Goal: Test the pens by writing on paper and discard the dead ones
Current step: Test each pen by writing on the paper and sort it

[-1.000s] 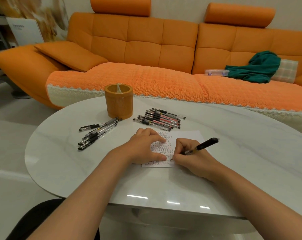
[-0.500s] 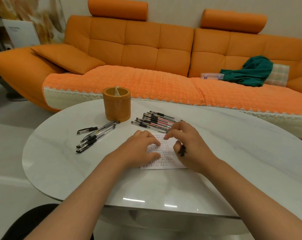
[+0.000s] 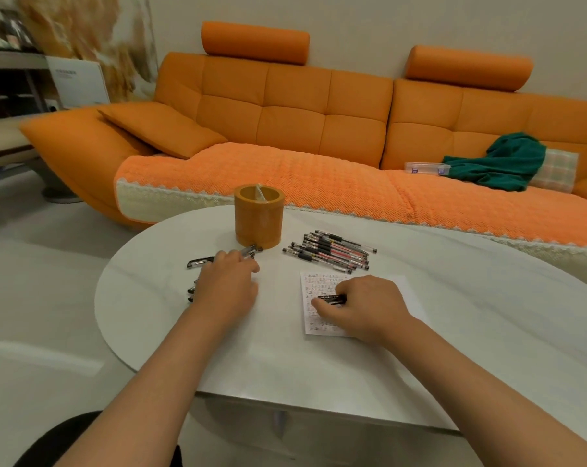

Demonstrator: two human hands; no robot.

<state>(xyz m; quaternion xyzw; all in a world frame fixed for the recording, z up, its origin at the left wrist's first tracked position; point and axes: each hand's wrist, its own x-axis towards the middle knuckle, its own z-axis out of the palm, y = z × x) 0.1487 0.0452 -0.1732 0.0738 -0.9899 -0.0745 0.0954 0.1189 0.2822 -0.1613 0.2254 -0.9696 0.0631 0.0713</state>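
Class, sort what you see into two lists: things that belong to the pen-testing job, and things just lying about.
Job: pen in right hand; scribbled paper; pen pile; loose pens by left hand; orange pot, perhaps.
Lying about: green cloth; clear box; cushion; sofa.

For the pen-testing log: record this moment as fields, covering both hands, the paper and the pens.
paper: flat on the table, rows of test marks
left hand: over the left pen group, grip unclear
right hand: grips black pen, resting on paper
pen pile: lies right of orange cup
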